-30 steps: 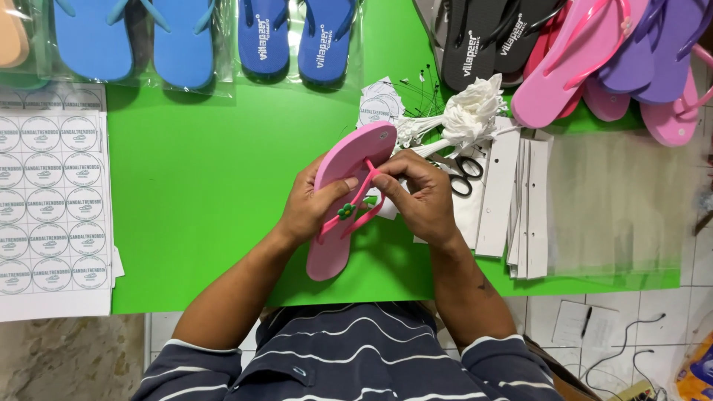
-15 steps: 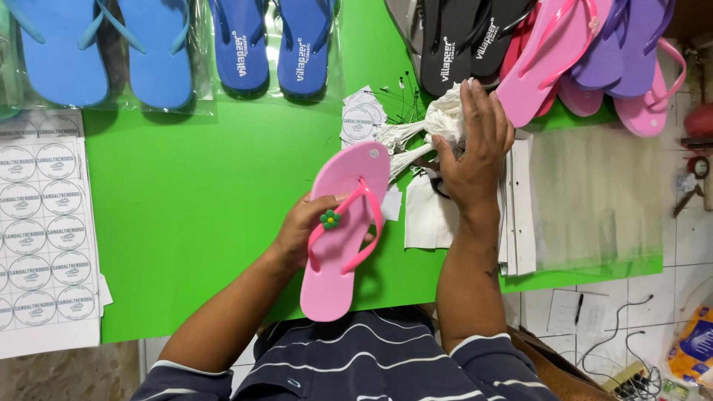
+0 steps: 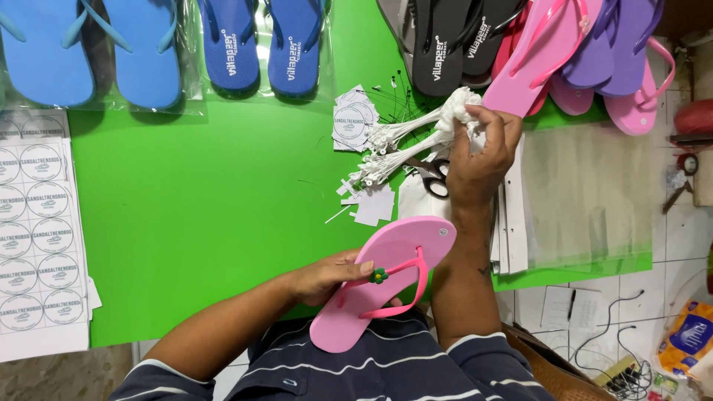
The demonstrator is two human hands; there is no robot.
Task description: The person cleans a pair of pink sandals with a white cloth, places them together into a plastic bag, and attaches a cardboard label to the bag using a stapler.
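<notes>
My left hand (image 3: 327, 276) grips a pink flip-flop (image 3: 382, 286) by its edge, thumb beside a small green flower charm (image 3: 379, 275) on the darker pink strap. The sandal is tilted, toe toward the table's near edge. My right hand (image 3: 481, 156) is stretched out over the green table (image 3: 223, 208), its fingers pinching into a white bundle of plastic tag fasteners (image 3: 416, 134). Scissors (image 3: 432, 175) lie just under that hand.
Bagged blue flip-flops (image 3: 89, 48) and darker blue ones (image 3: 264, 44) lie along the far edge; black (image 3: 445, 37), pink (image 3: 538, 56) and purple (image 3: 613, 44) sandals pile at far right. A sheet of round stickers (image 3: 37, 230) sits left, clear plastic bags (image 3: 587, 193) right.
My right hand let go of the pink flip-flop and reached away to the fastener bundle. My left hand drew the sandal closer to my body.
</notes>
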